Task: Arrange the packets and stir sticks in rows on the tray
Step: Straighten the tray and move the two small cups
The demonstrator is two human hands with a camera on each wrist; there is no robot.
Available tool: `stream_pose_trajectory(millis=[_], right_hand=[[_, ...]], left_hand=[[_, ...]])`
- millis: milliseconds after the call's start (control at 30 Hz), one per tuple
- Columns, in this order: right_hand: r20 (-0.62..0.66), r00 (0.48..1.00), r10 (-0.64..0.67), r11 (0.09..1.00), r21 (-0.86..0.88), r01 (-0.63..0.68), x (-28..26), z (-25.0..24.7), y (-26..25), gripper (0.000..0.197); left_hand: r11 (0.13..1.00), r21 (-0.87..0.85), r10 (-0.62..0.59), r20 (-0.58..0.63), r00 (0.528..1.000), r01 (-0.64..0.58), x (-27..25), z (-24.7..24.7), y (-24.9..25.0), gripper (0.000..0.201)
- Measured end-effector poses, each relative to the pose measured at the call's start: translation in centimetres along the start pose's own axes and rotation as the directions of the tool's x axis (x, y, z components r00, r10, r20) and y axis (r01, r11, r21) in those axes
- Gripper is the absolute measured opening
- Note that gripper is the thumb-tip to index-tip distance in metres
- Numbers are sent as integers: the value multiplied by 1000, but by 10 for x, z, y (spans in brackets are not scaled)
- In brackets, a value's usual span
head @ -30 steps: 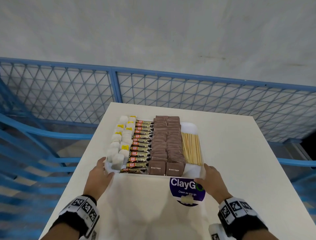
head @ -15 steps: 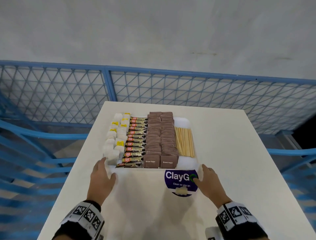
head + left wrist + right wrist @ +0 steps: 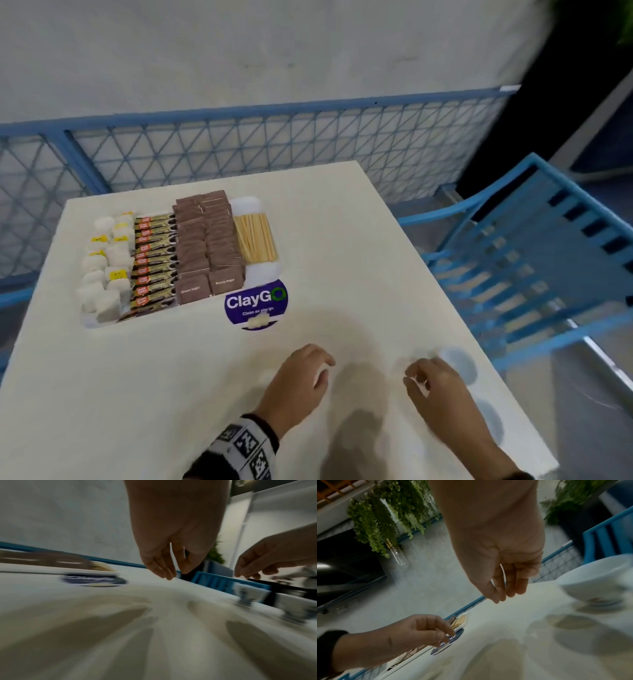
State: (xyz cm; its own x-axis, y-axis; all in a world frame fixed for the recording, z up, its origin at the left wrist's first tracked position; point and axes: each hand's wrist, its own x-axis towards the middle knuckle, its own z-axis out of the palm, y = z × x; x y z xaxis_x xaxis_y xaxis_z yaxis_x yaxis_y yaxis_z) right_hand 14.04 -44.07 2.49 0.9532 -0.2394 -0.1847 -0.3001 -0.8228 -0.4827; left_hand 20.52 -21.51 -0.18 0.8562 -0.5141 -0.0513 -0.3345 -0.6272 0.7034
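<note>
The white tray (image 3: 256,206) sits at the table's far left. It holds rows of white packets (image 3: 106,263), dark coffee sticks (image 3: 154,260), brown sugar packets (image 3: 205,246) and wooden stir sticks (image 3: 255,236). Both hands hover over bare tabletop, well short of the tray and to its right. My left hand (image 3: 323,368) has loosely curled fingers and holds nothing; the left wrist view shows the left hand (image 3: 171,572) empty. My right hand (image 3: 416,375) is just as relaxed, and the right wrist view shows the right hand (image 3: 503,595) empty above the table.
A round purple ClayGo sticker (image 3: 255,305) lies on the table at the tray's near right corner. Two white bowls (image 3: 457,363) stand blurred at the table's right edge, close to my right hand. A blue chair (image 3: 534,257) is beyond that edge and a blue mesh fence (image 3: 239,150) behind.
Both hands have left the tray's near corners and drawn back toward the near right of the table. The head view has swung right, so the tray now sits at the left.
</note>
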Motion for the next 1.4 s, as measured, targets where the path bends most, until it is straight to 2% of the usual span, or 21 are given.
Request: stream_pose_trajectory(millis=[67,133,233,300,400,567,700,867,1000,1133,1233,1400], right_hand=[[-82,996,22,997,-70,-28,-19,-12,24,13],[-119,990,76,982,-162,-95,-35,-20,47,31],[-12,980,198,957,-213,-196,-49,-22,76,66],[44,970,238,947,-235,-221,-55,-17,91,81],[34,982,184,969,-172,-175,-62,-20,95,78],[76,977,200,980,-27,-199,-69,-39,93,77],[94,962,257,966,-20,-256,-72,-57,106,81],[117,947,301,954,-35,-299,-60,-70,118,88],[104,949,298,954,-44,-295,-39,-73,120,90],[138,943,303,952,-6,-305,4,-78,102,91],[130,974,184,982,13,-188,45,-81,81,84],[144,989,-16,999,34,11,133,-81,17,77]], left_hand=[[997,11,78,73,994,-79,12,18,27,25],[990,23,133,133,982,-137,22,34,51,26],[980,56,179,202,963,-193,35,56,79,30],[971,96,190,247,950,-219,43,69,94,35],[962,155,172,300,938,-226,53,84,112,45],[932,277,126,356,926,-233,70,102,132,62],[905,362,85,361,929,-224,84,116,144,73],[902,399,34,318,948,-166,94,127,149,73],[947,300,23,299,954,-117,99,123,145,73],[988,150,-57,138,989,36,104,101,121,72],[983,96,-162,18,987,159,113,72,89,71],[946,35,-312,-158,937,321,133,18,33,72]])
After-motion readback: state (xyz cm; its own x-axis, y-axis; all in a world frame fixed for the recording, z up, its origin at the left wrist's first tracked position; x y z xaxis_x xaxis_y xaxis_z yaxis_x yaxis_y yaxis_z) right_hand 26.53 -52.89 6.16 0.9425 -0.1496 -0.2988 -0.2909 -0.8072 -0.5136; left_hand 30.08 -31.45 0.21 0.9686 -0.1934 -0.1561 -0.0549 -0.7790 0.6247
